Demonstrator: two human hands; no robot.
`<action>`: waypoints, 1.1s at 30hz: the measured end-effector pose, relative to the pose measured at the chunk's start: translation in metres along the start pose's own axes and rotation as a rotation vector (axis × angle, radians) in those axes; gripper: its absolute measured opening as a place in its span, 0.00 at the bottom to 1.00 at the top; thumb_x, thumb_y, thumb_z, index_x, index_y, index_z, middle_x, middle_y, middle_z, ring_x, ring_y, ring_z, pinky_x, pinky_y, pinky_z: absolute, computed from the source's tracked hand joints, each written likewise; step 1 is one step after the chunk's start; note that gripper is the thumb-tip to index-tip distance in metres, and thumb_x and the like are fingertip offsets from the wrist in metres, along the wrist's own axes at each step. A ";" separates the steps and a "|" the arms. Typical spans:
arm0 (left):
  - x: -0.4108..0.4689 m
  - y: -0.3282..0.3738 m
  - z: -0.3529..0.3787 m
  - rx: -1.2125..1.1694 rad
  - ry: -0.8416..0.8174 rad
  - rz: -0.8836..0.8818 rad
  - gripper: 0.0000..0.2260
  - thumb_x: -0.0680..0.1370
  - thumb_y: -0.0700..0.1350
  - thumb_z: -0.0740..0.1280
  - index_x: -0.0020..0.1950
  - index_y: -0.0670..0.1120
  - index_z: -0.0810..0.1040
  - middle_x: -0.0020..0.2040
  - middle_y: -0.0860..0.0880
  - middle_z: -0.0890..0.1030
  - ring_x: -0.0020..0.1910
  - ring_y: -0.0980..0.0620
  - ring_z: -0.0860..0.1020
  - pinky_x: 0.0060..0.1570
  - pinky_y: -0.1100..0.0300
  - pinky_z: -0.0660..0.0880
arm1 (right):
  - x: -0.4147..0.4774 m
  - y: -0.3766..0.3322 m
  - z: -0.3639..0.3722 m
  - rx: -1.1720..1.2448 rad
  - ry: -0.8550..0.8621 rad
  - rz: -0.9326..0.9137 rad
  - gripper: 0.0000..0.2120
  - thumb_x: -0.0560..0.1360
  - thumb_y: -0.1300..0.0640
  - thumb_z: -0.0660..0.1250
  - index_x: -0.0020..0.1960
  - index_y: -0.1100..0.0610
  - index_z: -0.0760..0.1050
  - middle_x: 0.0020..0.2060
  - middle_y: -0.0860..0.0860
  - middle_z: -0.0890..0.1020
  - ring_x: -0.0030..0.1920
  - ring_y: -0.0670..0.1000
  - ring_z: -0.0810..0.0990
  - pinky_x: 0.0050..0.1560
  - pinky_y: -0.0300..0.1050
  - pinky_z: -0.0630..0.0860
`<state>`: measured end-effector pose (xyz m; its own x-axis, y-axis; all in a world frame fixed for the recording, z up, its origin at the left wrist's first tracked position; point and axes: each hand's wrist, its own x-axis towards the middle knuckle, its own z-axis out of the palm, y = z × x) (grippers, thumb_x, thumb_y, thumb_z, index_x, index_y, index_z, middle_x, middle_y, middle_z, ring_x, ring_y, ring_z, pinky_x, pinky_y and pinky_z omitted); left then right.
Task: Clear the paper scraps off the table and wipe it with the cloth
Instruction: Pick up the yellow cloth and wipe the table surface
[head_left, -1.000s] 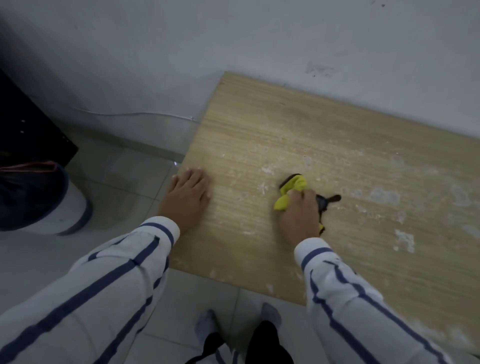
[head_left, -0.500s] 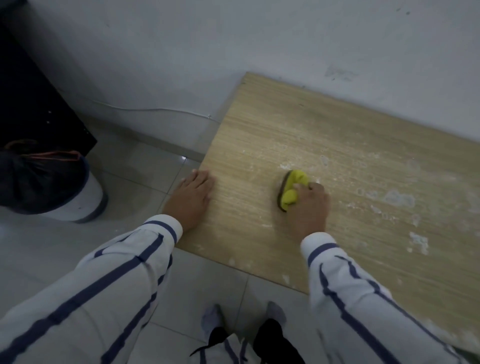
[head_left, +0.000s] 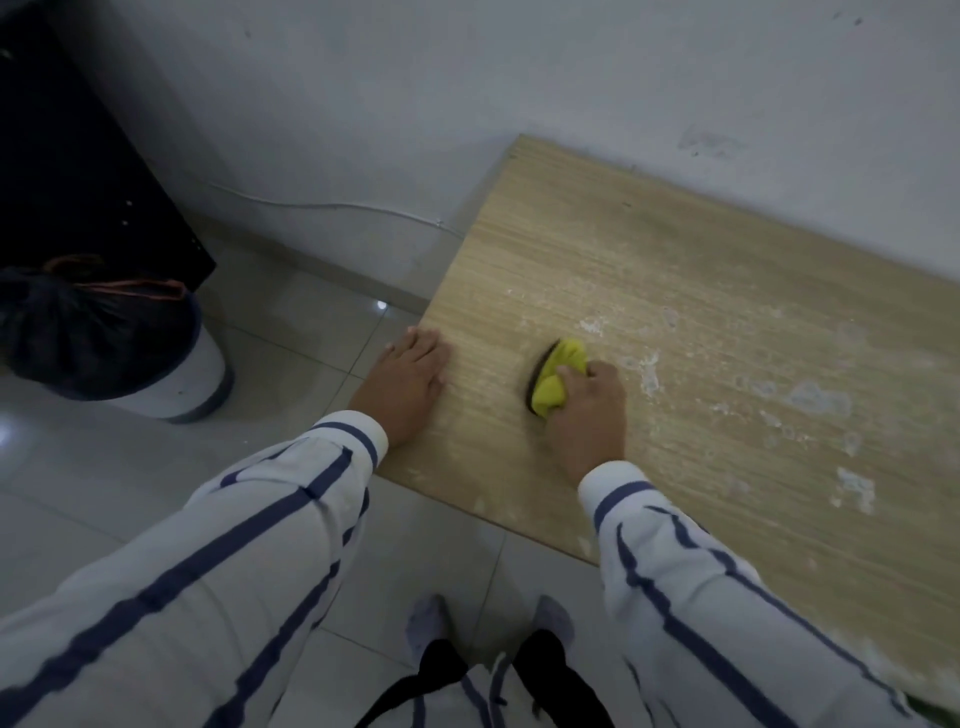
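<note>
A light wooden table (head_left: 701, 291) stands against the white wall. My right hand (head_left: 587, 410) presses a bunched yellow cloth (head_left: 558, 374) with a dark edge onto the tabletop near its left end. My left hand (head_left: 402, 387) lies flat, fingers together, on the table's left front corner and holds nothing. White smears and small paper scraps (head_left: 815, 400) are spread over the wood to the right of the cloth, with a larger white scrap (head_left: 854, 488) near the front.
A white bin lined with a dark bag (head_left: 109, 343) stands on the tiled floor at the left. Behind it is a black cabinet (head_left: 67, 156). A thin cable (head_left: 322, 205) runs along the wall. My socked feet (head_left: 488, 618) are at the table's front edge.
My right hand has slid the cloth leftward across the table, and the dark part of the cloth is now tucked under it. The left hand has stayed on the corner. The view has shifted left.
</note>
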<state>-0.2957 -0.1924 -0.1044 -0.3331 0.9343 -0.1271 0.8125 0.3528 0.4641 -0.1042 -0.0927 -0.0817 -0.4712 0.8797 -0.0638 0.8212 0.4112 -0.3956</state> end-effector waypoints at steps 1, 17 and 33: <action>-0.002 0.000 -0.001 -0.033 -0.003 -0.003 0.20 0.82 0.46 0.53 0.74 0.45 0.60 0.77 0.46 0.55 0.76 0.46 0.49 0.73 0.50 0.46 | -0.007 -0.005 -0.002 -0.038 -0.039 0.012 0.19 0.76 0.57 0.60 0.66 0.57 0.69 0.66 0.60 0.66 0.64 0.64 0.66 0.63 0.55 0.65; 0.009 0.012 0.007 0.035 0.015 -0.032 0.20 0.82 0.44 0.52 0.74 0.44 0.59 0.77 0.46 0.56 0.76 0.45 0.49 0.73 0.48 0.44 | 0.002 0.017 -0.013 -0.098 -0.110 0.058 0.25 0.74 0.52 0.57 0.70 0.56 0.66 0.72 0.59 0.60 0.69 0.64 0.60 0.70 0.55 0.57; 0.045 0.008 0.007 0.007 0.095 -0.089 0.22 0.81 0.42 0.53 0.76 0.46 0.56 0.77 0.47 0.51 0.76 0.48 0.45 0.73 0.52 0.43 | 0.090 0.013 -0.005 -0.121 -0.013 0.112 0.24 0.71 0.51 0.50 0.61 0.56 0.75 0.68 0.57 0.69 0.63 0.61 0.70 0.63 0.51 0.66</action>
<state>-0.3011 -0.1471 -0.1123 -0.4472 0.8905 -0.0841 0.7809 0.4346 0.4486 -0.1345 -0.0072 -0.0877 -0.3778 0.9189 -0.1133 0.9014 0.3371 -0.2719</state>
